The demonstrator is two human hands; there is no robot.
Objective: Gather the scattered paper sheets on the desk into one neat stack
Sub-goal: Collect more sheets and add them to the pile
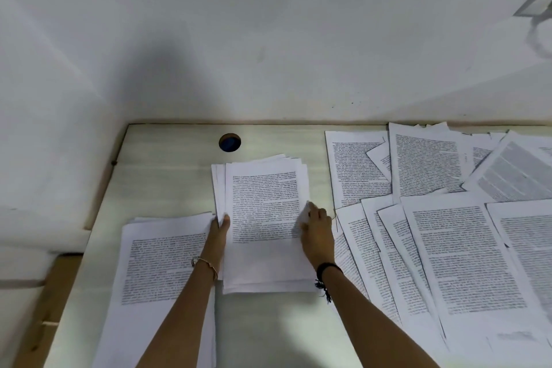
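Observation:
A loose stack of printed sheets (265,218) lies in the middle of the pale desk (167,170), its far edges fanned out unevenly. My left hand (219,228) grips the stack's left edge, thumb on top. My right hand (318,228) holds the right edge, fingers curled over the top sheet. A second pile of printed sheets (161,266) lies to the left, partly under my left forearm. Several scattered sheets (448,218) overlap at odd angles across the right side of the desk.
A round cable hole (229,142) sits in the desk behind the stack. The desk meets a white wall at the back and left. A wooden ledge (44,308) runs along the desk's left side. A bracelet and a black wristband are on my wrists.

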